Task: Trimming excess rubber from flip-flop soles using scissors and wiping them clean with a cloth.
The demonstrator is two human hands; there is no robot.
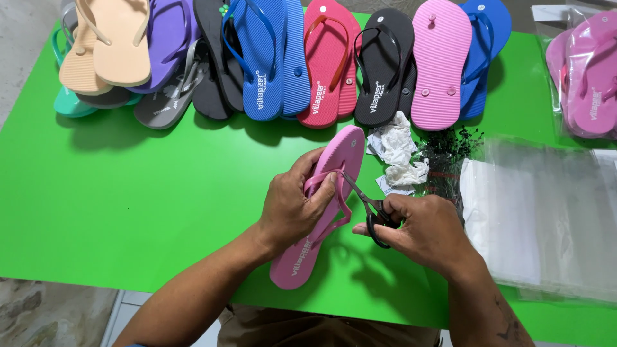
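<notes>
Nearest edge: green table [128, 212], forearms coming in from the bottom of the view.
Left hand [292, 205]: grip closed around the pink strap [324, 186] of a pink flip-flop [321, 205], thumb and fingers pinching it up off the sole.
Pink flip-flop: lying on the table between both hands, heel toward the body, toe pointing away and slightly right, sole side down.
Right hand [427, 231]: grip closed through the black handles of small scissors [369, 209], fingers curled around the loops.
Scissors: blades pointing up and left, tips touching or just beside the strap near the left thumb; cannot tell how far apart the blades stand.
Just beyond the hands: crumpled white paper scraps [398, 157] beside the toe of the pink flip-flop, touching a heap of small black plastic tag fasteners [450, 151].
Right side: stack of clear plastic bags [546, 218] lying flat, covering much of the table's right part.
Far right corner: pair of pink flip-flops packed in a clear bag [588, 74].
Far edge: row of flip-flops leaning over each other, from left peach [116, 42], purple [170, 32], grey [167, 103], blue [263, 64], red [328, 71], black [382, 71], pink turned sole up [440, 64], blue behind it [491, 38].
</notes>
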